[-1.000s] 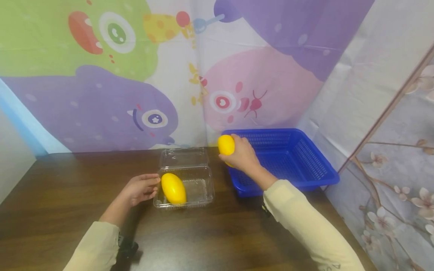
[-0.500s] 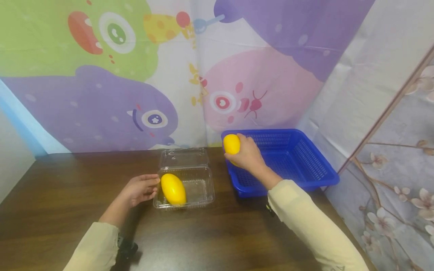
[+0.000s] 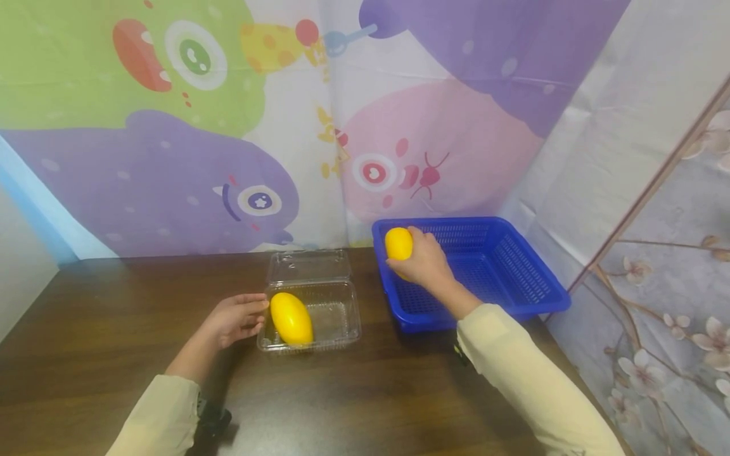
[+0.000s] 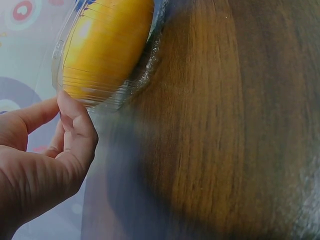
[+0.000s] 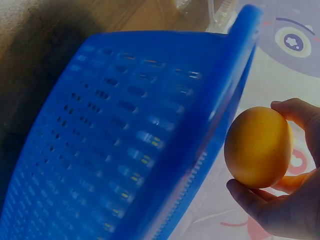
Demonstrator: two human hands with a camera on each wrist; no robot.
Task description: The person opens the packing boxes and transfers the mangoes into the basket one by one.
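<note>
Right hand (image 3: 421,258): pinching a yellow fruit between thumb and fingers; it has slid a little to the right since a second ago, the cream sleeve (image 3: 530,373) going along with it.
Held yellow fruit (image 3: 398,244): a second back it stuck out past the basket's left rim; now it sits further in, up over the basket's left end, still in the same grip. Its lower part is partly covered by the hand.
Blue basket (image 3: 521,266): in the same spot as before, on the right of the table near the patterned backdrop (image 3: 274,95), its slotted walls and floor in plain sight.
Left hand (image 3: 235,320): just as it was, thumb and a fingertip pinching the near corner of the clear box in the left wrist view; the other fingers are bent beside it.
Clear box (image 3: 336,316): unmoved, standing open left of the basket, its lid (image 3: 309,266) folded back toward the backdrop.
Other yellow fruit (image 3: 291,318): lying tilted in the left half of the clear box, no different from before.
Brown table (image 3: 342,405): carries box and basket, well lit at the front.
</note>
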